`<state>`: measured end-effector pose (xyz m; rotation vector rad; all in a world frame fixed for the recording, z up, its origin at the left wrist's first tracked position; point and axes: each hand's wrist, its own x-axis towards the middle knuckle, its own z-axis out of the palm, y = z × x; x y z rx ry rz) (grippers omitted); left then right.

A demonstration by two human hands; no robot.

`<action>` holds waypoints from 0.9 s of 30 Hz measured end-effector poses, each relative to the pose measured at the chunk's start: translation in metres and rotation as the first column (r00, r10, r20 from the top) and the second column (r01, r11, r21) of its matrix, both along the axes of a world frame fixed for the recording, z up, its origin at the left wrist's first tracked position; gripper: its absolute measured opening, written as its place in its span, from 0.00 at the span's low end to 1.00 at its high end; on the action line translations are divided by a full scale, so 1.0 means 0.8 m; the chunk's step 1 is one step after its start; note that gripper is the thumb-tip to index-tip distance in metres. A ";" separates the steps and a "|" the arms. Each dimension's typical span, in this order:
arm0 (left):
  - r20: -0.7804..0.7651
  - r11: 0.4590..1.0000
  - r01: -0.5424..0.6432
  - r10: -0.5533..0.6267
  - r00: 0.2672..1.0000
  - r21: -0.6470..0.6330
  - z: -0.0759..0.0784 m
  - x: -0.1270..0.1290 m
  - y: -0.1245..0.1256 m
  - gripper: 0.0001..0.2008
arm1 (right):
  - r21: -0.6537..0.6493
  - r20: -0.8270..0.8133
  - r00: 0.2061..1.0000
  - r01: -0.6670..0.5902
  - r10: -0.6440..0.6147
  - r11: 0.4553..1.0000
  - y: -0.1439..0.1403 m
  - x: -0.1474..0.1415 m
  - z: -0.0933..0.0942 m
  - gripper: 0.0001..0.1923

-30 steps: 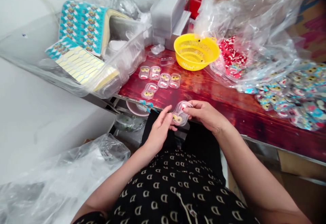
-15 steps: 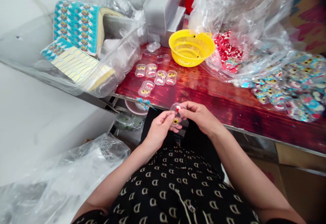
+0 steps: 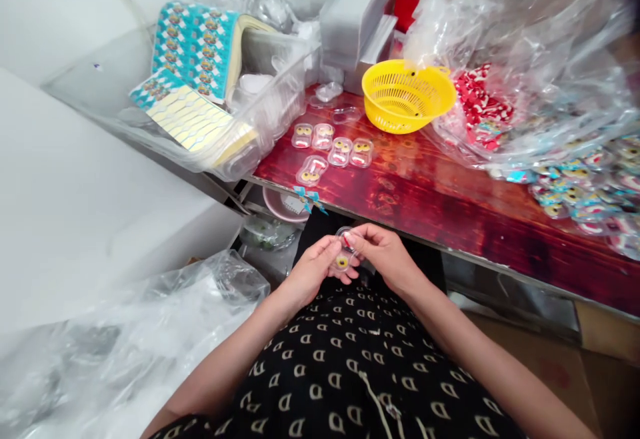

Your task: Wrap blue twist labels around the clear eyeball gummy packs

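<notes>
1. A small clear blister case [image 3: 343, 252] with a yellow ring and a red piece inside sits between both hands, just below the near edge of the red table [image 3: 450, 206], above the lap
2. The left hand [image 3: 314, 271] pinches the case from 9 o'clock, thumb and fingertips closed on its lower left side
3. The right hand [image 3: 384, 258] grips it from 3 o'clock, thumb and forefinger clamped on its upper right rim, the other fingers curled under
4. Both forearms rise from the bottom of the view and converge at the case, wrists bent inward, palms half facing each other
5. At 12 o'clock from the hands, five filled cases [image 3: 333, 149] lie flat on the table, close together; a yellow basket [image 3: 407, 96] stands farther off at 1 o'clock
6. At 10 o'clock a clear tub [image 3: 260, 139] holds teal printed sheets [image 3: 200, 49]; at 2 o'clock a plastic bag [image 3: 525, 59] covers red pieces, with finished packs [image 3: 585, 189] beside it
7. The fingers hide most of the case; whether its lid is snapped shut cannot be told, and the packs at the right edge are blurred and cut off
</notes>
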<state>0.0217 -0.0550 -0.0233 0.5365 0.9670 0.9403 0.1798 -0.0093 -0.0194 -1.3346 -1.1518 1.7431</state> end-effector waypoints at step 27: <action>-0.145 0.896 -0.432 0.416 0.898 -0.102 -0.026 -0.088 -0.033 0.16 | -0.270 -0.186 0.962 0.148 -0.202 0.952 0.036 -0.092 -0.032 0.25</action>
